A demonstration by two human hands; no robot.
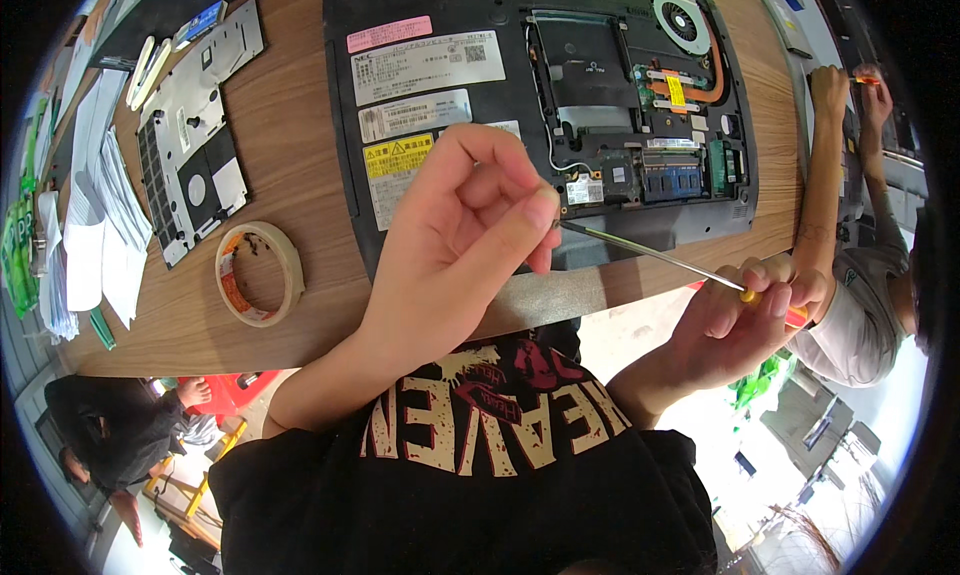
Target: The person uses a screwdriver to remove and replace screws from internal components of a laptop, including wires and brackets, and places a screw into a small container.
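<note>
My left hand (465, 240) is raised over the near edge of an opened, upturned laptop (465, 30), its thumb and forefinger pinched at the tip of a screwdriver (660, 255). Whatever lies between those fingertips is too small to make out. My right hand (730, 330) grips the screwdriver's yellow handle, with the shaft slanting up to the left. The laptop shows its fan (682, 25), copper heat pipe, memory module (672, 180) and wiring at the right half, and labels at the left half.
A removed black cover (170, 145) and tape roll (287, 275) lie left on the wooden table (330, 340), beside paper sheets (120, 225). A co-worker in grey (850, 315) works at the far right, hands on a small tool. Another person in dark clothing (110, 425) is at lower left.
</note>
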